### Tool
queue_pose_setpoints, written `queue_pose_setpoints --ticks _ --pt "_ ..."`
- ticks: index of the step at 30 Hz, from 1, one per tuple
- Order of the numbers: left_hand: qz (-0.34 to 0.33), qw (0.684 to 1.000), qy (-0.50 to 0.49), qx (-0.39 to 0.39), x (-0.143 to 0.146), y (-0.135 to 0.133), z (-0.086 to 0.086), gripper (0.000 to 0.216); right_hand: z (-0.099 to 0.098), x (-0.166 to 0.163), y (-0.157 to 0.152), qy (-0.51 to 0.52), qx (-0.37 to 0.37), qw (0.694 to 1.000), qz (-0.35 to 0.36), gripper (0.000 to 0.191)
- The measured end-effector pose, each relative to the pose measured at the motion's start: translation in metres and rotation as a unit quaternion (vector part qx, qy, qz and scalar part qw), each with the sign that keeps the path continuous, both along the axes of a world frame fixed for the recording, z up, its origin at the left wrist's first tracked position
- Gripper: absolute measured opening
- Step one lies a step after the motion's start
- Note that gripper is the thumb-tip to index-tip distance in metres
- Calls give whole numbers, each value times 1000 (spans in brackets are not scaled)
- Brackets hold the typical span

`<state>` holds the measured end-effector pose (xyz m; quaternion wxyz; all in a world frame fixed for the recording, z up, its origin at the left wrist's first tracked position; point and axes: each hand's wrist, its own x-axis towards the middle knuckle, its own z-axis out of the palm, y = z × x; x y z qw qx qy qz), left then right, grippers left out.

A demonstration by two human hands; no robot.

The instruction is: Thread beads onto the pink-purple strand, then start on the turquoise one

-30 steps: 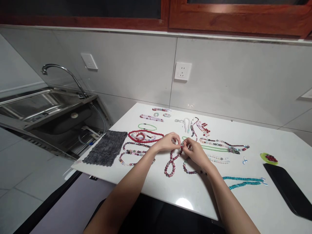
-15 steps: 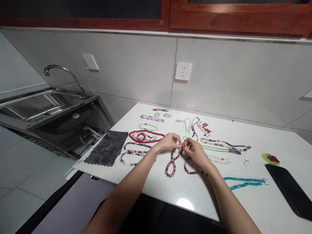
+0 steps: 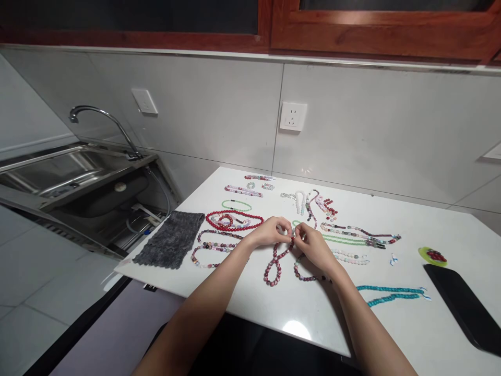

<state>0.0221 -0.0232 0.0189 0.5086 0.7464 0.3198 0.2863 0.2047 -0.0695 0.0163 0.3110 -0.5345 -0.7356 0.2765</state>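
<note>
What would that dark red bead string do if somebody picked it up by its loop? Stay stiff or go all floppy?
The dark red bead string would probably go floppy, because it already curves into a loop. It might slide easily if pushed, since its beads look round and the white counter looks shiny and smooth.

At five o'clock, a gloss is shown by the round beads of a dark-red strand (image 3: 275, 257); glass or stone cannot be told apart. The white flat table (image 3: 270, 308) is finished smooth and glossy, with light mirrored in it. Rough, matt fabric is seen in the dark-grey rectangular cloth (image 3: 170, 240) at eight. Shiny metal is seen in the silvery rectangular sink (image 3: 78, 162) at nine and the curved silvery faucet (image 3: 102, 110) at ten. At twelve, the reddish-brown wooden cabinet (image 3: 270, 39) is given a sheen.
</note>
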Motion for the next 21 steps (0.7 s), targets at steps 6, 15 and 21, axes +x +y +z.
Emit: queue_pose_setpoints --ticks 6,15,21 --pt "-34 997 -53 -32 1 1 -3 9 -4 1 1 2 -4 1000 -6 16" --pt "-48 995 -66 -50 3 3 -9 10 -7 3 5 8 -6 1000 -4 15" --pt "-62 992 -75 -82 3 2 -9 13 -5 4 4 27 -11 1000 -2 17"
